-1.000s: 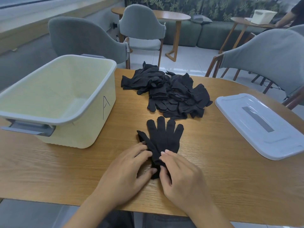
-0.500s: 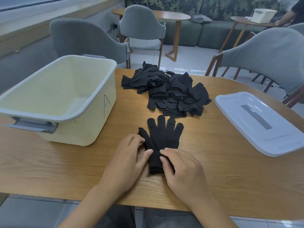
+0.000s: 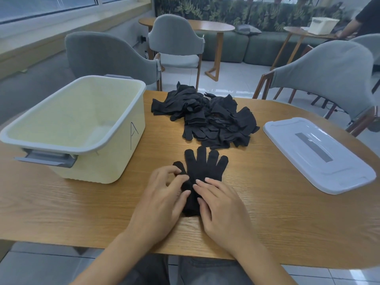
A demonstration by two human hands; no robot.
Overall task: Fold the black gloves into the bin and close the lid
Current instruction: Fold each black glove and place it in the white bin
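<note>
One black knit glove (image 3: pixel 202 171) is flattened on the wooden bench (image 3: pixel 267 212) by the left hand (image 3: pixel 162 202), pinching its thumb, and the flat-fingered right hand (image 3: pixel 222 204); folding, then the empty cream plastic bin (image 3: pixel 115 161), judged next.

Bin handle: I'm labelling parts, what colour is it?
Grey, on the cream bin; handle shows in the head view.

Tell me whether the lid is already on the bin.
No, the lid lies flat on the table to the right, apart from the open bin on the left.
</note>
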